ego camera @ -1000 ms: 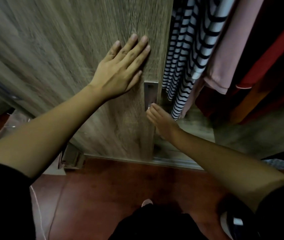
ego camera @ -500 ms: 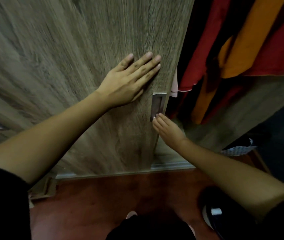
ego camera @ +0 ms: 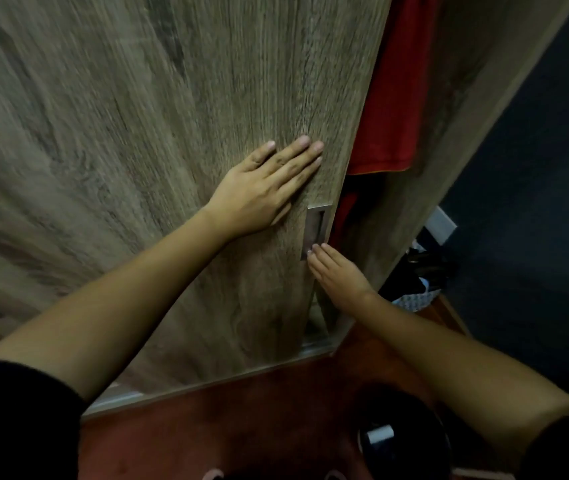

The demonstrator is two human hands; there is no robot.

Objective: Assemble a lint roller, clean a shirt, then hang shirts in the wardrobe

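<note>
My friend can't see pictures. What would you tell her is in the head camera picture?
Looking down from a person's head, a left hand lies flat on a wooden sliding wardrobe door, while the right hand's fingertips touch its recessed metal handle. The door is almost shut, leaving a narrow gap where a red shirt hangs. Below is a reddish floor.

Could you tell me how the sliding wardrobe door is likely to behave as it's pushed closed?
The wardrobe door looks like a stiff, heavy panel, so probably slides without flexing. The red shirt hanging in the gap looks floppy and might catch.
</note>
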